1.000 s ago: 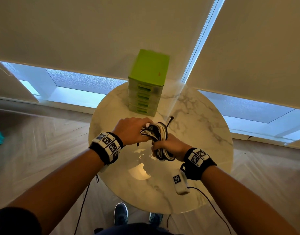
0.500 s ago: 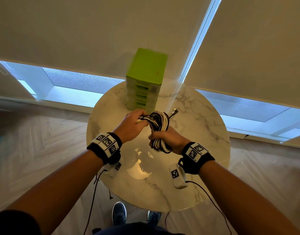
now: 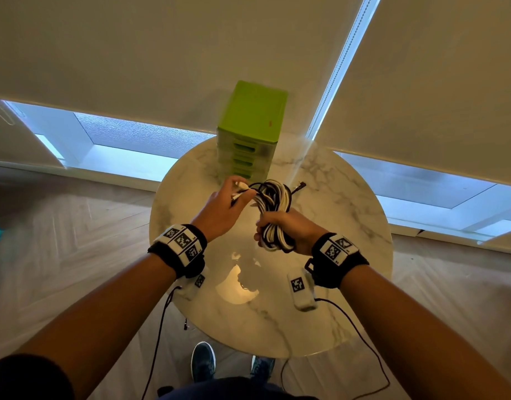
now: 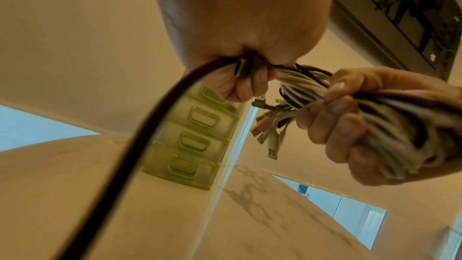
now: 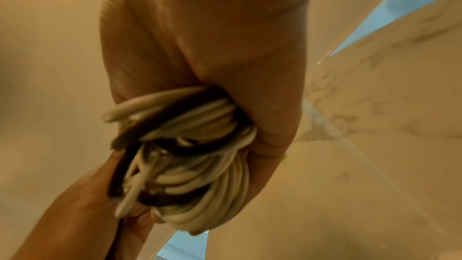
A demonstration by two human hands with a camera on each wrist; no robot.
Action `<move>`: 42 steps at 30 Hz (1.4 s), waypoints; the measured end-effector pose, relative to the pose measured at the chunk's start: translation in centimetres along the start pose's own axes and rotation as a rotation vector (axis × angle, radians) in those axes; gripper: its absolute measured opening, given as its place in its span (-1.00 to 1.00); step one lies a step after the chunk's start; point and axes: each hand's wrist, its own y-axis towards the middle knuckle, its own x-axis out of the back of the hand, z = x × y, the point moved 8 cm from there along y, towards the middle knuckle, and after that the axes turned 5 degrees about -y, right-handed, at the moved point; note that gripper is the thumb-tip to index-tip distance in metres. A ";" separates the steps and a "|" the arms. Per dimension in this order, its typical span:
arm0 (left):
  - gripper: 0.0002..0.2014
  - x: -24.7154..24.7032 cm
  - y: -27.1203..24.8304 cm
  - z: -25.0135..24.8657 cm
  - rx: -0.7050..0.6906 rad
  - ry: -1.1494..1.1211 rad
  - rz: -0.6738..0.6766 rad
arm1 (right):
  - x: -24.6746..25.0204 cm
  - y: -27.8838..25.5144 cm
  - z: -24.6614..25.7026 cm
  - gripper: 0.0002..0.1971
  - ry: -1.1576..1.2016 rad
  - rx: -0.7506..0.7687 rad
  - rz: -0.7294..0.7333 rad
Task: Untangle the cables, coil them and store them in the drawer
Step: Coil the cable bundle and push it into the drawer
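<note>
A coiled bundle of white and black cables (image 3: 273, 215) (image 4: 390, 114) (image 5: 190, 157) hangs above the round marble table (image 3: 335, 215). My right hand (image 3: 283, 230) grips the bundle around its lower part. My left hand (image 3: 224, 206) pinches loose cable ends (image 3: 242, 189) at the bundle's upper left. In the left wrist view the left hand's fingers (image 4: 246, 84) curl round a black cable and several USB plugs (image 4: 268, 139) dangle from the bundle. A green drawer unit (image 3: 250, 134) (image 4: 197, 137) stands at the table's far edge, every drawer shut.
Roller blinds cover the windows behind the table. Wooden floor surrounds the table. Black sensor leads hang from both wristbands over the table's near edge. My shoes (image 3: 203, 360) show below the table.
Both hands have lifted the bundle up and toward the drawer unit. The left hand has drawn the loose cable ends out to the left of the coil.
</note>
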 end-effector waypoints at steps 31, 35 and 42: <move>-0.57 -1.0 0.3 1.0 -0.101 0.363 0.238 | 2.8 0.5 2.4 -0.88 -0.568 0.153 -0.353; -0.87 -0.8 0.0 1.5 0.152 -0.025 0.141 | 2.1 0.7 2.5 -0.84 -0.345 0.210 -0.265; -0.75 -2.5 -0.3 -0.5 0.254 -0.494 0.111 | -1.0 1.0 1.7 -0.60 0.039 0.247 0.013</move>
